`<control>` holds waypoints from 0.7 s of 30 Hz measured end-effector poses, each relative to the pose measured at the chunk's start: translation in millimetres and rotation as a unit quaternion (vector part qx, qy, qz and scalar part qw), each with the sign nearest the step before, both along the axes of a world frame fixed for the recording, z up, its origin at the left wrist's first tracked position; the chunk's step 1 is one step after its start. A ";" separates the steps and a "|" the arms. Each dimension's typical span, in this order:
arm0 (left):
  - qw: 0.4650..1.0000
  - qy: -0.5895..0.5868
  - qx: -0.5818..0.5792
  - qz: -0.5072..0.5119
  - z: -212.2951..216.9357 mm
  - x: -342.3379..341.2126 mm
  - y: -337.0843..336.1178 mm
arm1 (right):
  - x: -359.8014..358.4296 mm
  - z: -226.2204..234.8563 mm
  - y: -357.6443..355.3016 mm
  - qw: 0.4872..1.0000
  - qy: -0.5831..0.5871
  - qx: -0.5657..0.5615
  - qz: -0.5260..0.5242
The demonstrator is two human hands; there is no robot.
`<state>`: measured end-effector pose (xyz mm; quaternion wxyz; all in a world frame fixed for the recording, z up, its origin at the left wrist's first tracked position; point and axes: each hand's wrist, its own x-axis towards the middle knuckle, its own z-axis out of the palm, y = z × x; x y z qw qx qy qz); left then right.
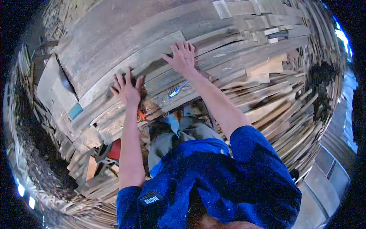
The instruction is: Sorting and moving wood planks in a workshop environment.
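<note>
My left hand (126, 88) lies flat with fingers spread on a long weathered grey plank (126, 65) on top of a big stack of boards. My right hand (182, 57) rests palm down, fingers apart, on the same plank further right. Neither hand grips anything. A blue pen-like object (178, 89) lies on the boards between my arms, just below the right wrist. My blue sleeves and shirt fill the lower middle of the view.
Stacked planks (267, 87) and offcuts spread to the right and far side. A teal block (75, 111) sits at the left end of a board. Something orange (141, 115) and a red item (115, 149) lie beside my left arm. Wood scraps (87, 168) pile at lower left.
</note>
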<state>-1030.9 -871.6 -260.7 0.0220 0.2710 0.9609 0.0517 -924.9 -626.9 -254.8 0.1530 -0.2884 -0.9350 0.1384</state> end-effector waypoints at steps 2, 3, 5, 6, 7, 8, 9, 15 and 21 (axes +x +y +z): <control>1.000 0.004 0.006 -0.006 -1.0 0.0 -1.5 | 0.2 -0.4 -3.7 1.000 -0.006 -0.009 0.001; 1.000 0.009 0.009 -0.012 -0.7 0.8 -1.0 | 1.4 -2.9 -4.7 1.000 -0.009 0.017 -0.009; 0.999 0.002 0.033 -0.015 -1.4 2.7 -0.6 | 3.4 -9.6 -3.3 0.998 -0.011 0.062 -0.024; 0.995 0.053 0.064 -0.047 -6.5 3.1 -6.7 | 7.7 -12.7 -6.6 0.997 -0.041 0.062 -0.033; 0.994 0.069 0.067 -0.048 -0.5 7.1 2.2 | 13.2 -13.5 -3.8 0.995 -0.066 0.061 -0.039; 0.994 0.096 0.025 -0.039 1.7 7.4 -9.3 | 4.1 3.6 -17.5 0.984 -0.168 0.050 -0.016; 0.996 0.058 0.055 -0.034 2.7 7.6 -16.4 | 8.2 5.6 -23.5 0.992 -0.107 0.061 -0.005; 0.994 0.008 0.105 -0.037 15.5 21.8 -10.4 | 29.0 -10.9 -17.2 0.990 -0.038 0.115 -0.069; 0.990 -0.003 0.136 -0.040 20.8 9.0 -8.5 | 18.9 5.0 -10.9 0.993 -0.086 0.053 -0.062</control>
